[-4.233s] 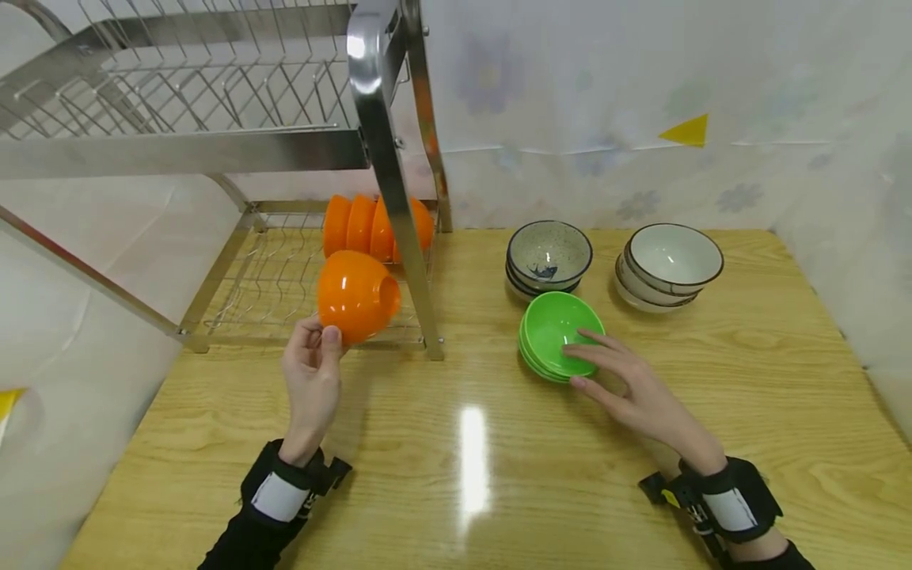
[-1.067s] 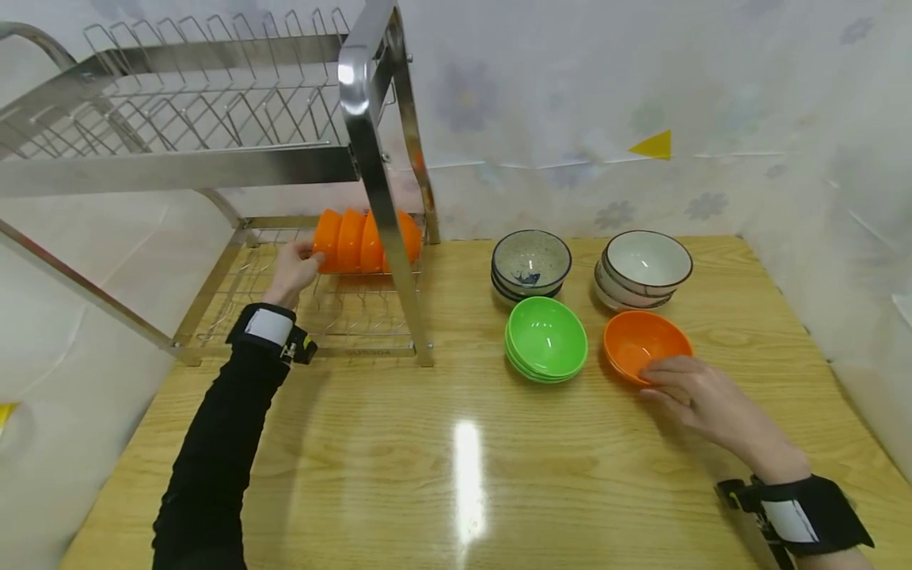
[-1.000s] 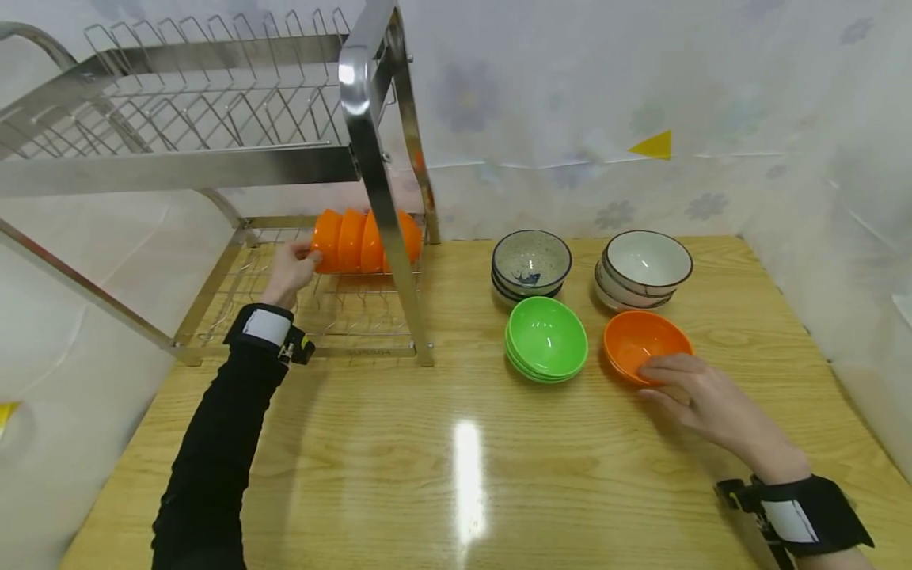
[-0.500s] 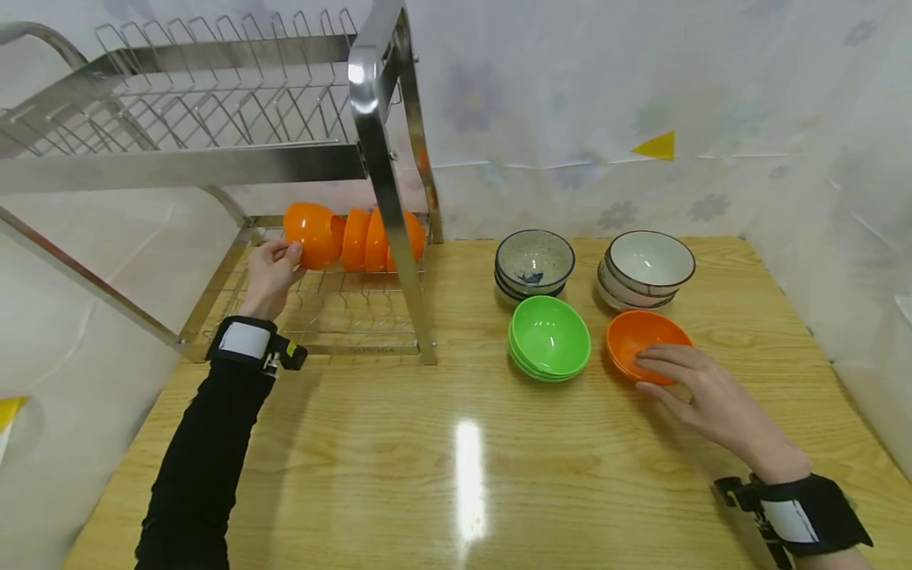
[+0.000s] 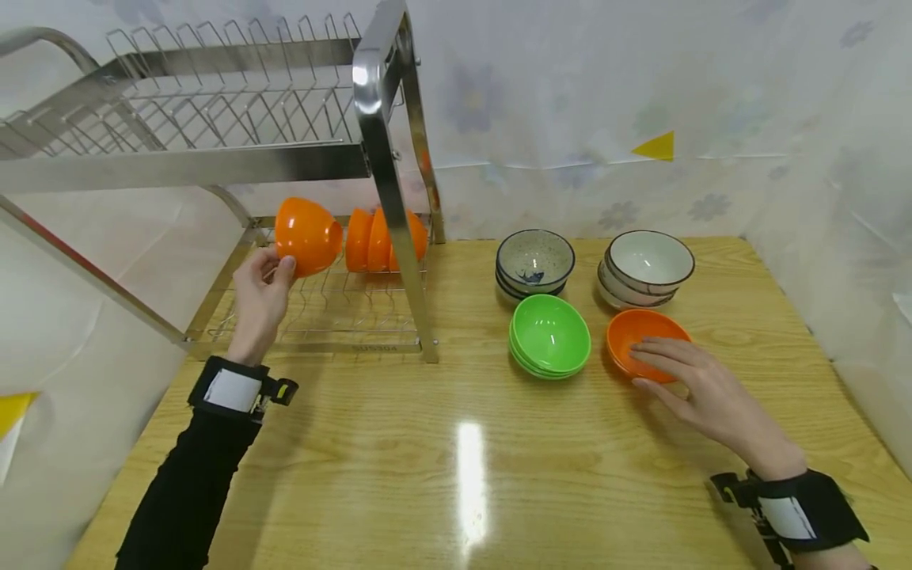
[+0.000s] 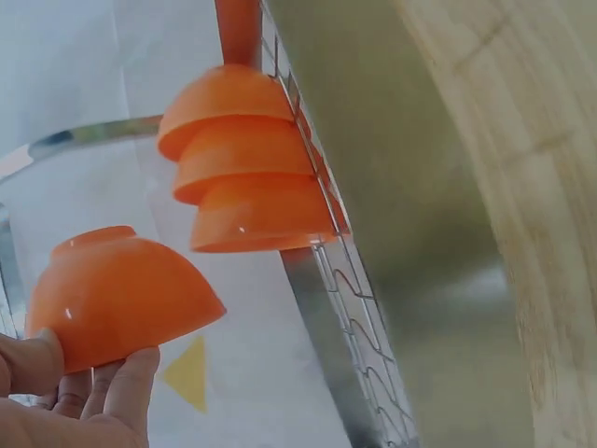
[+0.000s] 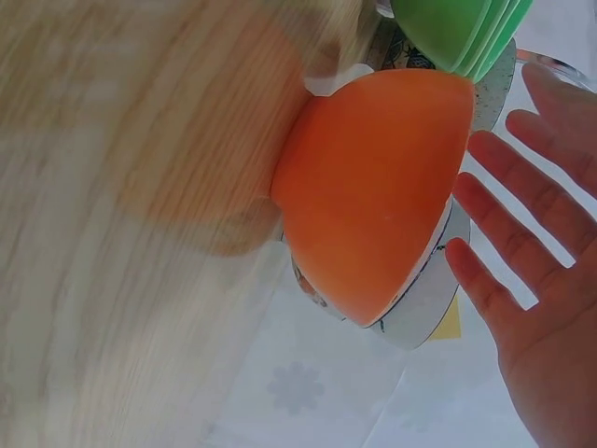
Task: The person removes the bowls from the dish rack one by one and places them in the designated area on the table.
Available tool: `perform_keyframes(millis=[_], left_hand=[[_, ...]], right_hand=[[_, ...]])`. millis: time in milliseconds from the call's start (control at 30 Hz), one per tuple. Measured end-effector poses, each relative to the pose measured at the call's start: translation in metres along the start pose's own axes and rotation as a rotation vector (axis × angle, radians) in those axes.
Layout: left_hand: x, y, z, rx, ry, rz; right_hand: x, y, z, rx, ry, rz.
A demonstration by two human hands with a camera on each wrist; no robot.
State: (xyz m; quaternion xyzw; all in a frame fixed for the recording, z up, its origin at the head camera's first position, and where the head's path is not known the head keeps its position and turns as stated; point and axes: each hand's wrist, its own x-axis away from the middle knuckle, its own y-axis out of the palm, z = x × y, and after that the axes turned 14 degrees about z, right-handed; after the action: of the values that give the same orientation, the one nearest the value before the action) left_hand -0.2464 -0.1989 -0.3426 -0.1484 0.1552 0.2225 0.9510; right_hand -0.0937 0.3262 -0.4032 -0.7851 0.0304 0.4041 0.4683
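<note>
My left hand (image 5: 260, 297) pinches the rim of an orange bowl (image 5: 306, 236) between thumb and fingers. That bowl is tilted on its side, above the lower shelf of the wire dish rack (image 5: 338, 317), apart from the other bowls. Beside it, several orange bowls (image 5: 359, 241) stand on edge in a row, partly hidden by the rack's post. On the table, a single orange bowl (image 5: 627, 328) sits upright. My right hand (image 5: 716, 404) hovers at its near right rim with fingers loosely spread; in the right wrist view the fingers (image 7: 522, 205) are beside the rim, gripping nothing.
A stack of green bowls (image 5: 547, 336) stands left of the table's orange bowl. Behind are a stack of speckled grey bowls (image 5: 534, 257) and a stack of white dark-rimmed bowls (image 5: 650, 261). The rack's metal post (image 5: 399, 214) rises between rack and stacks.
An orange bowl earlier held by the left hand now sits on the table. The left hand has since pulled another from the row, leftward and nearer. The right hand moved from green to orange.
</note>
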Motion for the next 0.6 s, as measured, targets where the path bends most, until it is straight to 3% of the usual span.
perform_keyframes(millis=[67,167,600], left_hand=[[0.007,-0.004,0.003,-0.084,0.068,0.0],[0.016,-0.008,0.006,-0.127,0.145,0.001],[0.05,-0.028,0.003,-0.025,0.399,-0.093]], right_hand=[[0.0,0.0,-0.001,-0.002,0.0,0.001],[-0.001,0.0,-0.001,0.0,-0.003,0.002],[-0.006,0.0,-0.007,0.004,-0.019,0.008]])
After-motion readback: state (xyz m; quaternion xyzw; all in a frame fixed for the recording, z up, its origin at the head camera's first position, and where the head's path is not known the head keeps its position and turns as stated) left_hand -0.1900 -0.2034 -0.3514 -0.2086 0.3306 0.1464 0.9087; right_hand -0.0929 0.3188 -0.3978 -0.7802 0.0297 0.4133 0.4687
